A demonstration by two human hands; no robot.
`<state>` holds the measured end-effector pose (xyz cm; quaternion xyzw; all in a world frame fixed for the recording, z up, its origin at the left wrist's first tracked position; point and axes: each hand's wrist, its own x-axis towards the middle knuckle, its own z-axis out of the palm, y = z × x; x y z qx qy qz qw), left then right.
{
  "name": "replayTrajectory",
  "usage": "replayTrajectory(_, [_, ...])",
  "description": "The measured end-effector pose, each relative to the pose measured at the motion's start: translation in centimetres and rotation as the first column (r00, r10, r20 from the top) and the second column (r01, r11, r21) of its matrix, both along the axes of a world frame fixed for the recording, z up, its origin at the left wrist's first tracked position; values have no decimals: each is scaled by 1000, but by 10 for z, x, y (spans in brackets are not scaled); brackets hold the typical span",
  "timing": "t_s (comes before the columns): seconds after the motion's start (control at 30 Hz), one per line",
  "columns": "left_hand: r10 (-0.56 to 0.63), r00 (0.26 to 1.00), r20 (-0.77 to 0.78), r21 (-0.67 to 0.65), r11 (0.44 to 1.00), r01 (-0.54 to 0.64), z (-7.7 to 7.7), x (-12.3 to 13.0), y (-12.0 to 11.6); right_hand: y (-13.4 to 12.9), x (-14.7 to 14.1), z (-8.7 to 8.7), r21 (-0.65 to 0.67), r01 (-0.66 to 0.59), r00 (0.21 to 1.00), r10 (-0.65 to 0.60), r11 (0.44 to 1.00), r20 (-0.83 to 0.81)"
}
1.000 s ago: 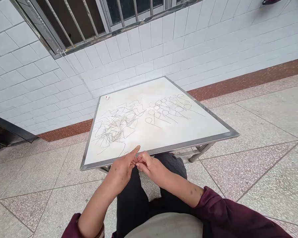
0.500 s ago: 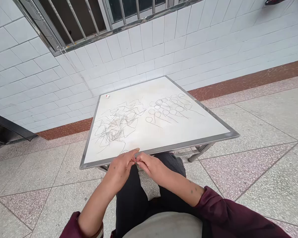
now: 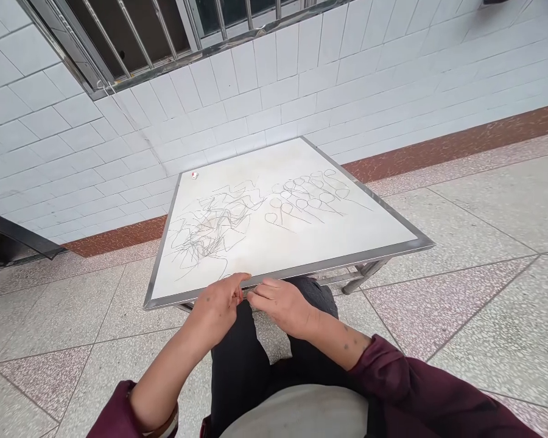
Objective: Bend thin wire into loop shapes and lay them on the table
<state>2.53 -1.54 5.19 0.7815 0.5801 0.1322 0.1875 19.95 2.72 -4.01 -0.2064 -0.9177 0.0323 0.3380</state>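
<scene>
Left of centre on the tabletop, tangled wires, with looped wires rightward; at lower centre, left hand just beside curled right hand, grasp impossible to tell; right knuckles newly turned upward, perhaps mid-twist.

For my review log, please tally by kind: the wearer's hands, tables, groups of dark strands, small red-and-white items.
Hands, left hand and right hand: 2
Table: 1
Strand groups, tangled strands and looped strands: 2
Small red-and-white item: 1
Total: 6
</scene>
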Motion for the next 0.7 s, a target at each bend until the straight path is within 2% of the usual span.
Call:
replayTrajectory(0.17, [-25,999,-27,-14,1000,24,7,-5,3,1,6,6,28,10,1000,-11,1000,28])
replayTrajectory(0.3, [60,996,-73,-15,998,-62,15,-19,3,7,20,-4,9,56,998,-56,998,33])
replayTrajectory(0.37, [152,982,-111,26,988,-150,18,-29,2,13,33,-11,-39,156,987,-157,987,-23])
replayTrajectory(0.43, [232,968,-98,64,972,-226,20,-36,-1,16,45,-11,-138,296,940,-314,945,-135])
replayTrajectory(0.47, [246,967,-65,65,968,-242,19,-38,-1,15,49,-6,-196,338,905,-375,921,-202])
replayTrajectory(0.53, [226,974,24,38,973,-226,18,-33,-3,9,50,10,-233,313,891,-370,921,-262])
replayTrajectory(0.63, [168,976,137,0,986,-169,14,-14,-3,-6,34,39,-113,199,957,-217,974,-191])
replayTrajectory(0.7, [131,976,176,-9,991,-131,11,-1,-4,-14,19,49,-54,194,975,-199,980,-100])
